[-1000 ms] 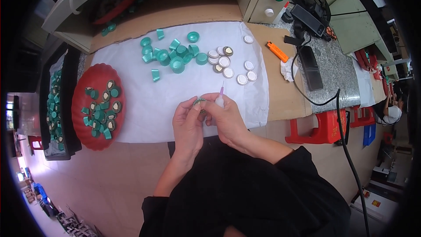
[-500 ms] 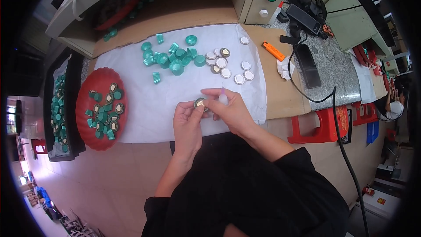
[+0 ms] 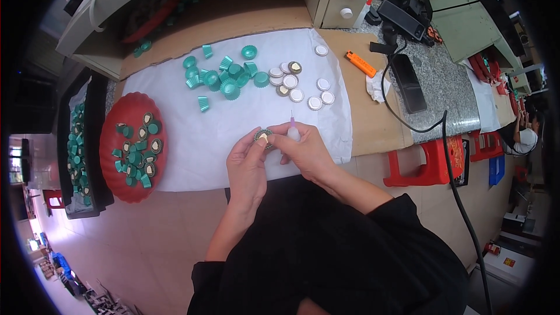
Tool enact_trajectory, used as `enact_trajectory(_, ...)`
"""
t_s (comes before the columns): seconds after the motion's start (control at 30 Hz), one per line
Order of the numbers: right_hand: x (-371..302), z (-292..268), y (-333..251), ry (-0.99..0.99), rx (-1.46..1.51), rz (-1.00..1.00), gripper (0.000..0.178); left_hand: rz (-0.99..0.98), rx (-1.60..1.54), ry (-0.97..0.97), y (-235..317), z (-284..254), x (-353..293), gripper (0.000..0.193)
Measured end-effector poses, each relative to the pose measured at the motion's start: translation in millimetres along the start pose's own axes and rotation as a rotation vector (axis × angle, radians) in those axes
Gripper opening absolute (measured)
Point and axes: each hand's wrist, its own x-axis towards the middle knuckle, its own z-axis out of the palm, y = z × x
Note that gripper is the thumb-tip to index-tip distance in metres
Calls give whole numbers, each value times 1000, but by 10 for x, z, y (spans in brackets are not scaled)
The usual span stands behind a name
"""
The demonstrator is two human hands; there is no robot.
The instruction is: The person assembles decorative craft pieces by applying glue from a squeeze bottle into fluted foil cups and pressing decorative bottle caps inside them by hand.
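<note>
My left hand (image 3: pixel 246 166) is closed on the rim of a round bottle cap (image 3: pixel 263 136) with fluted edges and a pale gold piece in its middle. From the other side my right hand (image 3: pixel 309 153) presses its thumb at the gold piece. The same right hand grips a small whitish bottle (image 3: pixel 293 134) with a purple collar and a thin needle tip pointing away from me; its lower part is hidden by the fingers. Beyond the hands lie several white-faced caps (image 3: pixel 296 95), a couple of them with gold middles. Farther left are scattered green foil cups (image 3: pixel 230 88).
White paper (image 3: pixel 186 151) covers the work surface. On the left, a red scalloped plate (image 3: pixel 133 194) holds green cups and caps, beside a black tray (image 3: pixel 104 192) of more. An orange cutter (image 3: pixel 361 63), crumpled tissue (image 3: pixel 376 86) and black cable (image 3: pixel 461 204) are on the right.
Both hands have shifted barely, still holding the cap and the bottle. The whole view has moved slightly, so the things on the table appear a little higher and further left.
</note>
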Motion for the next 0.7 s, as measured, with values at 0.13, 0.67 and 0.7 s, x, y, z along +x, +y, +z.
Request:
enact_trajectory(0.13, 27, -22, -49, 9, 8, 29, 19, -4, -21, 16, 5, 37, 24, 24)
enact_trajectory(0.67, -47, -142, -132, -26, 70, 70, 22, 754, 628, 547, 1067, -609, 14, 28)
enact_trajectory(0.7, -32, -130, -125, -29, 85, 82, 22, 794, 632, 615, 1207, -740, 27, 28)
